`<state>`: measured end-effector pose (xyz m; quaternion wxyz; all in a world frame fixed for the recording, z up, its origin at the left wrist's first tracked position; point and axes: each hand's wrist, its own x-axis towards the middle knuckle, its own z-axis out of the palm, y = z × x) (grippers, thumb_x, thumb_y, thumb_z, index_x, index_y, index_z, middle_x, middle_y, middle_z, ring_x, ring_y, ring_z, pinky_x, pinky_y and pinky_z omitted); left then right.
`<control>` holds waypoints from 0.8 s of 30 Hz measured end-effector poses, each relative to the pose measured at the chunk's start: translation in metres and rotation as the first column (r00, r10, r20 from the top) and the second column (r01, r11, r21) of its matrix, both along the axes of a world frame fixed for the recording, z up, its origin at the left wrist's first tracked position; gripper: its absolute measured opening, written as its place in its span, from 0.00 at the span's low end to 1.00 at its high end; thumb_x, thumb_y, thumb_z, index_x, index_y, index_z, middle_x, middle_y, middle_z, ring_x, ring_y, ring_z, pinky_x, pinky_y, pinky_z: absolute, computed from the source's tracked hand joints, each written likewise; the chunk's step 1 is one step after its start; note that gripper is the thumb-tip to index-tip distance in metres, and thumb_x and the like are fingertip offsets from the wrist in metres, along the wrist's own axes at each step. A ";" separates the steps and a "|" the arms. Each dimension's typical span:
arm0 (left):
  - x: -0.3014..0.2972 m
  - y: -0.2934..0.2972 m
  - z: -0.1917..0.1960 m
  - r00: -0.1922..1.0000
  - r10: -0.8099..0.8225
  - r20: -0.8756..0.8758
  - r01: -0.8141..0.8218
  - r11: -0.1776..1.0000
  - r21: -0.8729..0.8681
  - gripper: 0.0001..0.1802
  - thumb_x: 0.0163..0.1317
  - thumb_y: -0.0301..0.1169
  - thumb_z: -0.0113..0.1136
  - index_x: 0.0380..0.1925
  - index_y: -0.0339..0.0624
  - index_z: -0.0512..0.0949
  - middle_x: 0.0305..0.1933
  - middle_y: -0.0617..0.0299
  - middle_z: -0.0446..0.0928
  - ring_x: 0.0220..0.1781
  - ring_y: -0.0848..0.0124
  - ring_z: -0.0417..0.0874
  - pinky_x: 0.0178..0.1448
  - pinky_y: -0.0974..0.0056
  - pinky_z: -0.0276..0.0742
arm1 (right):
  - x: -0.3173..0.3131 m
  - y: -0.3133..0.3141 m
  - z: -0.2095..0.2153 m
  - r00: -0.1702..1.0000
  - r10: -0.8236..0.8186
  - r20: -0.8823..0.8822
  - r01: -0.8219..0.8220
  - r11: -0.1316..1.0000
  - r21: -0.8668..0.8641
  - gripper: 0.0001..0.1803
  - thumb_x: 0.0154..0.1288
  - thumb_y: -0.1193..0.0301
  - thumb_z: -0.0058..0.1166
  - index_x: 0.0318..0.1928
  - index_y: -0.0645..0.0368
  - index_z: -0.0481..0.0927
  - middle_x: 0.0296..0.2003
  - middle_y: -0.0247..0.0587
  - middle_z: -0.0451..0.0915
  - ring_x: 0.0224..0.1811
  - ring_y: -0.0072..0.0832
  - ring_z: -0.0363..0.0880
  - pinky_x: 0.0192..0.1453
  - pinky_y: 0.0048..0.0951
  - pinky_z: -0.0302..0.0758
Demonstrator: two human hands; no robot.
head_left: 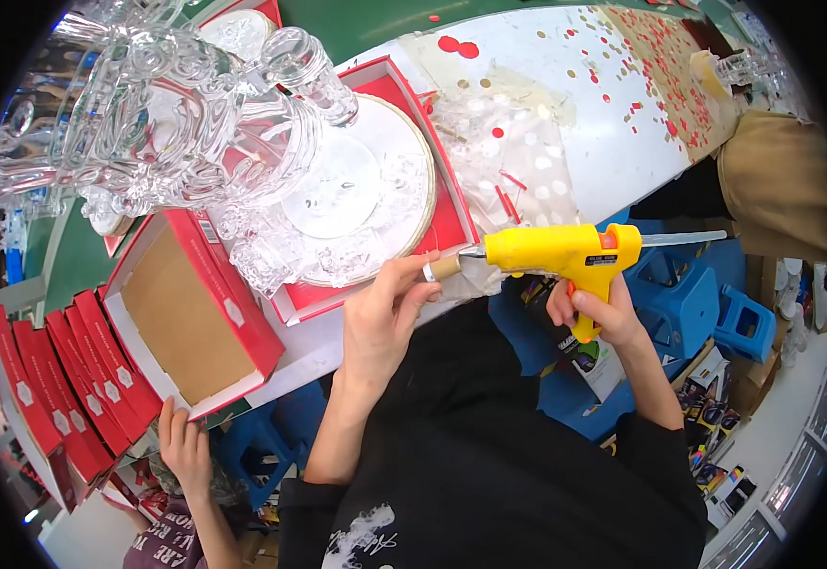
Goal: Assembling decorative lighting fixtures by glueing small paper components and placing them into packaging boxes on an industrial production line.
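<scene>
My right hand (596, 308) grips a yellow hot glue gun (551, 248) by its handle, with a finger near the red trigger. A translucent glue stick (684, 238) juts from the gun's rear. Pinched in the fingers of my left hand (376, 322) is a small tan cork-like cylinder (446, 268) with a white end. The gun's metal nozzle meets or nearly meets the cylinder's right end. Just beyond my left hand, a red box (455, 201) holds a round white disc (399, 123) with a gold-coloured rim. Clear faceted pieces (347, 256) lie on the disc.
Clear glassware (167, 114) crowds the upper left. Another person's hand (184, 450) touches an open red box (229, 303); several red boxes (63, 398) stand beyond. Red and gold confetti (660, 104) litters the white tabletop (565, 57). Blue stools (684, 308) stand at right.
</scene>
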<state>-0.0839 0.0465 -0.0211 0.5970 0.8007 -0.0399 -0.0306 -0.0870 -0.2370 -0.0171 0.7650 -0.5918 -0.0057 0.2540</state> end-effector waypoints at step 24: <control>-0.002 -0.002 -0.005 1.000 0.022 0.022 -0.022 1.000 0.002 0.11 0.62 0.21 0.59 0.44 0.33 0.74 0.36 0.56 0.84 0.31 0.75 0.85 0.31 0.73 0.78 | -0.011 0.004 0.005 0.998 -0.030 0.058 0.033 0.998 -0.061 0.26 0.61 0.67 0.55 0.58 0.62 0.65 0.20 0.36 0.71 0.20 0.22 0.73 0.30 0.24 0.75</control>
